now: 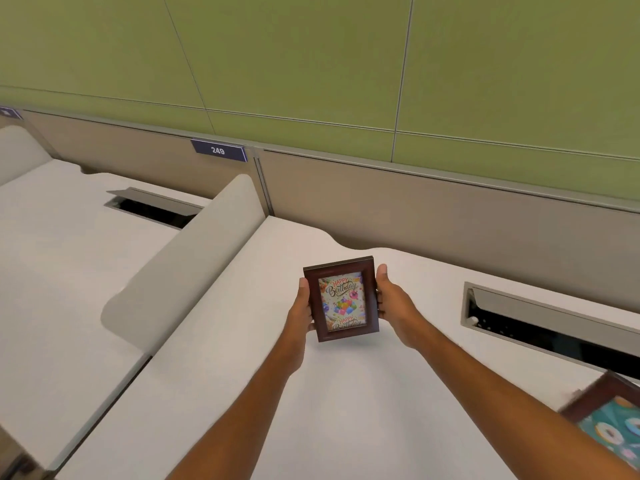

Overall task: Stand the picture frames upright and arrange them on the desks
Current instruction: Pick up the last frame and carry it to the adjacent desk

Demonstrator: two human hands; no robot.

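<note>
A small dark-brown picture frame (341,299) with a "Happy Birthday" balloon card stands nearly upright, its lower edge on or just above the white desk (346,393), picture facing me. My left hand (303,311) grips its left edge and my right hand (394,303) grips its right edge. A second brown frame (609,420) with a teal picture lies at the desk's right edge, partly cut off by the view and partly behind my right forearm.
A curved beige divider (183,265) separates this desk from the neighbouring desk (52,271) on the left. Open cable trays sit at the back of each desk (554,327) (152,204). A low beige partition with a "249" label (218,150) backs both desks.
</note>
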